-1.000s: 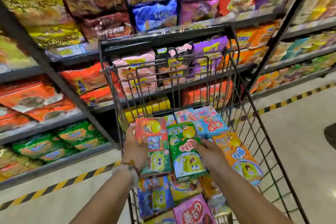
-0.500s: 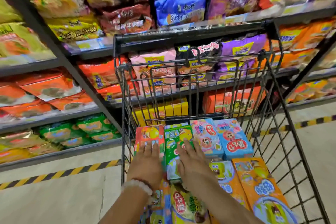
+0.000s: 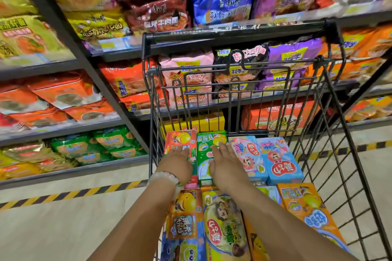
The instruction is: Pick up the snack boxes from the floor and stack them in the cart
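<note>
A black wire cart [image 3: 237, 34] stands in front of me, filled with colourful snack boxes lying flat. My left hand [image 3: 177, 162] lies flat with straight fingers on a red box [image 3: 180, 140] at the far left of the cart. My right hand [image 3: 226, 165] presses flat on the green box [image 3: 209, 139] beside it. Two blue and pink boxes [image 3: 277, 159] lie to the right of these. Nearer me are an orange box [image 3: 184, 214], a yellow-green box [image 3: 222, 224] and another orange box [image 3: 305, 205].
Store shelves [image 3: 63, 129] packed with noodle bags run along the left and behind the cart. A yellow and black striped line [image 3: 63, 194] marks the pale floor at the shelf foot. Open floor [image 3: 53, 229] lies to the left of the cart.
Both hands carried the red and green boxes forward to the far end of the cart, then flattened on top of them. The view has moved closer.
</note>
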